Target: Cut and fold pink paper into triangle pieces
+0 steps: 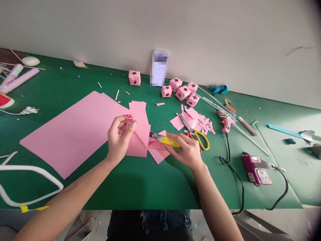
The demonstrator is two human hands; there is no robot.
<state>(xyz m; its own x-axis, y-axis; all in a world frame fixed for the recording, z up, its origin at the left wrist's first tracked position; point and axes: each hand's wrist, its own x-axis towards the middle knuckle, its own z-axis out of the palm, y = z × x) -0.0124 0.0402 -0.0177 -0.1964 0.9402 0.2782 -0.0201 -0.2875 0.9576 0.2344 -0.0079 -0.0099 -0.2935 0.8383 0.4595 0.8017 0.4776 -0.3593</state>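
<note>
My left hand (120, 135) pinches a folded piece of pink paper (137, 144) between thumb and fingers. A red-and-white wrapping shows at one of its fingertips. In my right hand (187, 149) is a yellow utility knife (172, 141), its blade pointing left at the right edge of the folded paper. Whether the blade touches the paper I cannot tell. Behind the left hand lies a pink strip (139, 110), and more cut pink pieces (158, 155) lie beneath the knife. Large pink sheets (67, 134) spread over the table to the left.
Yellow-handled scissors (200, 139) rest by pink scraps (194, 117). Several pink paper polyhedra (183, 93) sit near a phone (159, 68) leaning on the wall. A glue gun (227, 122) with a black cord and a purple power strip (258, 170) are at right; a white tube frame (32, 167) at left.
</note>
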